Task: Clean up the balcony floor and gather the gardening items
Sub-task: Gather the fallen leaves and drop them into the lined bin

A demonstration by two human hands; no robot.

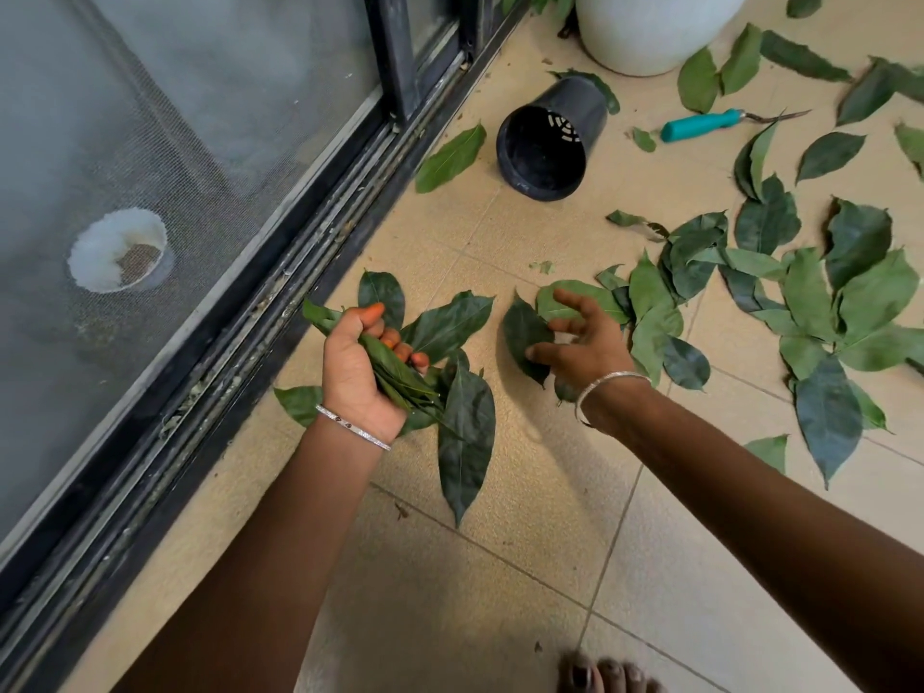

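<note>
My left hand [357, 365] is shut on a bunch of green leaves [450, 337] that fan out above the beige tiled floor [525, 517]. My right hand [582, 340] pinches a single dark leaf [520, 332] between thumb and fingers, with the other fingers spread. Many loose leaves [810, 292] lie scattered on the floor to the right. A black plastic pot [547, 142] lies on its side farther away. A teal-handled garden tool [700, 125] lies on the floor beyond it.
A sliding door with mesh screen [150, 142] and a dirty dark track [280, 302] runs along the left. A large white planter [650, 27] stands at the top. My toes [605, 675] show at the bottom edge.
</note>
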